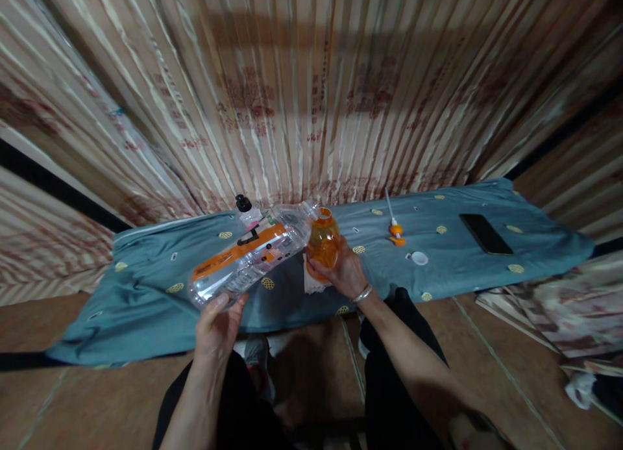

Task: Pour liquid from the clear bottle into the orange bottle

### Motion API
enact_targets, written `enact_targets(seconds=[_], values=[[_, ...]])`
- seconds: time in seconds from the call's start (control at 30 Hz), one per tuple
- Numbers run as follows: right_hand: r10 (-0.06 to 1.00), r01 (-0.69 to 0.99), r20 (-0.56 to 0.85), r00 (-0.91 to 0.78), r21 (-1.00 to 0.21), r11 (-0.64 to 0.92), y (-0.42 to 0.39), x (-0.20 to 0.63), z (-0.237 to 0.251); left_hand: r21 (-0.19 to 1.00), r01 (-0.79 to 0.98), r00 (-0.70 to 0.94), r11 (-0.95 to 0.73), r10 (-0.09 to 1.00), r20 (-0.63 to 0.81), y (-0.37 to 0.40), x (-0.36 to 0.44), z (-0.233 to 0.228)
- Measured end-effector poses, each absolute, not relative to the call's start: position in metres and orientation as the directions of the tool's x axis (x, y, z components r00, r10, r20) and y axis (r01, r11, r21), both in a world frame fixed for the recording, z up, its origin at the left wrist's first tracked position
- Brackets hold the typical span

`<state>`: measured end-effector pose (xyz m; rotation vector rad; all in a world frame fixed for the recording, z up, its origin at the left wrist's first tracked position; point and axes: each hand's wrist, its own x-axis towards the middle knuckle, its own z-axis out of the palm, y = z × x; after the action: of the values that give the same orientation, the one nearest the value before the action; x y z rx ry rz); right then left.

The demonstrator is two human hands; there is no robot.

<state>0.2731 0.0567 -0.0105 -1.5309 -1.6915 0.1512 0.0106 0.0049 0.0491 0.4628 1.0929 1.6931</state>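
Clear plastic fills the left hand [217, 320], which grips the base of a large bottle [250, 255] tipped nearly flat, its mouth meeting the open neck of a small orange bottle [322, 242]. The right hand [343, 271] is wrapped round that small bottle, holding it upright just above the blue cloth [146, 294] on the surface. If the big bottle tilts too fast or the two mouths slip apart, liquid would likely spill onto the cloth. Beyond the hands, a white cap [419, 258] and a pump nozzle [395, 229] lie loose; a phone [485, 234] sits farther right, well apart, near the cloth's back edge.
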Motion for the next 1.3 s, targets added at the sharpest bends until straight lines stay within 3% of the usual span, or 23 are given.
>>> enact_targets(seconds=[0.43,0.87,1.3], values=[[0.888,0.759,0.457,0.056,-0.597,0.260,0.052,0.275,-0.011,0.834,-0.546,-0.440,-0.082,0.875,-0.202,0.006,0.007,0.060],[0.902,0.636,0.430,0.039,-0.707,0.309,0.047,0.279,0.008,0.845,-0.524,-0.450,-0.101,0.876,-0.175,0.005,0.006,0.070],[0.942,0.595,0.302,-0.144,-0.735,0.326,0.065,0.299,0.035,0.843,-0.533,-0.440,-0.077,0.876,-0.198,0.009,0.004,0.072]])
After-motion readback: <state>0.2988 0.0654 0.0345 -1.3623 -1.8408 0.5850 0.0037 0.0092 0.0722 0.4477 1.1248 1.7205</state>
